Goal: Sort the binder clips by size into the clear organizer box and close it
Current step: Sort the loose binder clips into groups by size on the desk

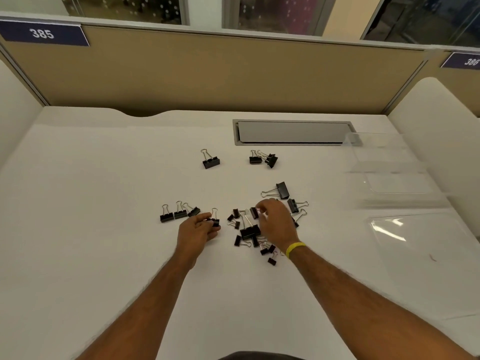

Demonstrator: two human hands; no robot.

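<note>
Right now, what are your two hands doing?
Left hand: pinching a small binder clip.
Right hand: pinching a clip from the pile.

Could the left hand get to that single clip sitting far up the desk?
Probably yes. The left hand already pinches a small clip, but bare desk lies between it and the lone clip.

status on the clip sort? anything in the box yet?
Done: some clips are grouped on the desk, a row of three, a far pair and a lone clip. In hand: the left hand holds a clip beside that row; the right hand pinches one from the mixed pile. Left: the clear organizer box looks empty and open.
</note>
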